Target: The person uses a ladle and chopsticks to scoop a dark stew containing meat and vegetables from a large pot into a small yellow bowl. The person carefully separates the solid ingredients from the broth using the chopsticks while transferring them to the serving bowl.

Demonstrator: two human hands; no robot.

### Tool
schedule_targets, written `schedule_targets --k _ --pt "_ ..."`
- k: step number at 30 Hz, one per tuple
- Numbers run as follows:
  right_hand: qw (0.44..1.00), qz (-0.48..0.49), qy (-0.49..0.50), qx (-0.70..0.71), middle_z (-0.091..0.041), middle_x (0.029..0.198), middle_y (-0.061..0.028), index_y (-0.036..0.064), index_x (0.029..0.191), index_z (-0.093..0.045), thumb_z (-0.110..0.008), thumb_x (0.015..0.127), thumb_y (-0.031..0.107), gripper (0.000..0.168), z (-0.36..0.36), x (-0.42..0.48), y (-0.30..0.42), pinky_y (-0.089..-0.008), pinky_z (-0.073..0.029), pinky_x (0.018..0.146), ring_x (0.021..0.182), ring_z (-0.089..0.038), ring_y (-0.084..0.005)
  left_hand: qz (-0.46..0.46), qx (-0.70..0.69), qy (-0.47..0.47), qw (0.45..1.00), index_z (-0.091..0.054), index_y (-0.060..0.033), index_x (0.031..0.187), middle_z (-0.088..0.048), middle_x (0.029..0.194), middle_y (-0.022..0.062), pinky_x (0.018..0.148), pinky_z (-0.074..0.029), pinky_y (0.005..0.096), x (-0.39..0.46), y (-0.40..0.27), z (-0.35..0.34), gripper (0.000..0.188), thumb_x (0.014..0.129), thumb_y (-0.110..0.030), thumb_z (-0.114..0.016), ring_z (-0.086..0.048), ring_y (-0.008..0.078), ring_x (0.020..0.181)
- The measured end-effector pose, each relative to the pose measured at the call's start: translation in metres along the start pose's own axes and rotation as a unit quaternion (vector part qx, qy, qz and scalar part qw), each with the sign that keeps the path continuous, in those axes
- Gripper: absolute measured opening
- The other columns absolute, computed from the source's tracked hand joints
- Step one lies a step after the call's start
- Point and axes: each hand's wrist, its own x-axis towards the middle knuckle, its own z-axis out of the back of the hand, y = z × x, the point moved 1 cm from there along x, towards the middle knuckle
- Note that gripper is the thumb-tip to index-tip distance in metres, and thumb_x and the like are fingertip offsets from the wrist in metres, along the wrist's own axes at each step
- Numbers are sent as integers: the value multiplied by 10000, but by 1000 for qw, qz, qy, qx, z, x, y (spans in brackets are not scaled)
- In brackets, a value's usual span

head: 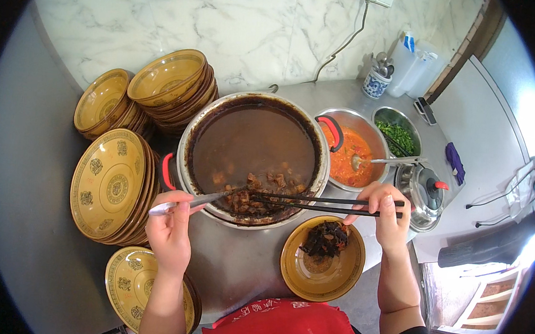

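A large metal pot [255, 138] of dark brown broth stands before me, with chunks of stewed meat [266, 187] gathered at its near side. My left hand [171, 232] grips the handle of a metal utensil [196, 202], probably a spoon or ladle, whose far end is hidden among the meat. Black chopsticks [329, 205] are held in my right hand [386, 213], their tips reaching over the pot into the same meat. Below the right hand sits a yellow-brown bowl [320, 280] with a dark, shredded food [326, 238] in it.
Stacked bowls [169, 80] and plates [110, 185] crowd the left; more plates [125, 282] lie nearer. To the right are a pot of red-orange sauce [351, 149], a bowl of chopped greens [396, 133], a lidded pot [424, 190] and a utensil jar [376, 84]. A cord [343, 47] hangs behind.
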Motion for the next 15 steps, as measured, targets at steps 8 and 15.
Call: schedule_targets --k 8,15 --pt "988 1 -140 64 -453 612 -136 47 629 -344 -272 881 272 345 10 -3 2 -266 -454 406 426 -500 -209 41 -30 -34 998 -459 25 866 -488 830 84 668 -504 308 3 8 4 118 836 -82 -418 -554 164 721" --pt "990 -10 -128 62 -478 680 -151 17 631 -370 -309 877 238 337 26 -12 1 -275 -463 467 485 -532 -226 53 -47 -51 996 -447 18 879 -488 846 84 656 -505 314 7 10 4 120 837 -91 -418 -560 170 709"
